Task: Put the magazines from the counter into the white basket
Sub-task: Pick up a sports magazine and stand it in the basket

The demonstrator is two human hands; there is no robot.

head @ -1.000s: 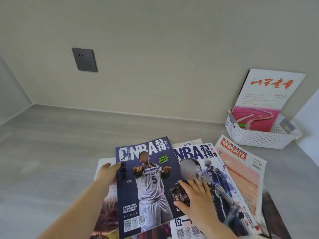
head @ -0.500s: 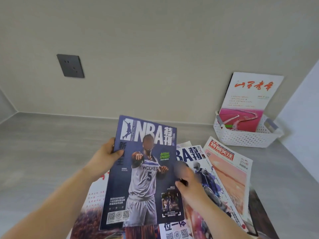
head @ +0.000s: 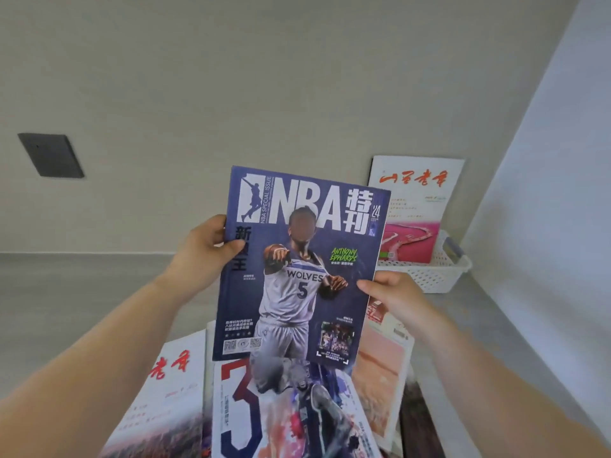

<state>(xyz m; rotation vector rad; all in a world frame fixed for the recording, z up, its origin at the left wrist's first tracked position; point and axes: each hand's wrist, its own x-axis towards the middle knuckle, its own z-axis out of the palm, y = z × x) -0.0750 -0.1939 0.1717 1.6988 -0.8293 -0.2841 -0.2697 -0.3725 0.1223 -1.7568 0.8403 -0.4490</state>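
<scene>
One magazine was in place: a white-and-pink magazine (head: 417, 206) stood upright in the white basket (head: 429, 277), leaning toward the back wall at the far right corner of the desk (head: 66, 292). A small dark-topped object (head: 452, 248) sat at the basket's right end; what it was could not be told.

A second was in hand. The NBA magazine (head: 297, 259) was held clear of the desk, nearly upright with its cover toward the camera. It was above the pile and to the left of the basket, apart from it. The left grip (head: 205, 249) clasped its left edge, thumb across the cover. The right grip (head: 393, 292) pinched its right edge lower down, thumb on the front. Both were grasping the same magazine.

Near the desk's front edge lay a loose, overlapping pile. A basketball magazine with a big "3" (head: 264, 411) was in the middle, a red-lettered magazine (head: 158, 408) lay toward the left, and an orange-toned magazine (head: 380, 375) toward the right. A dark strip (head: 410, 421) under that one may have been another cover. At least three were waiting.

By my judgement the task was about a quarter done: one placed, one being carried, the rest not yet moved. The held copy needed to go right and back, then slide in beside the standing one. The basket looked shallow, so tall magazines would probably lean on the wall.
</scene>
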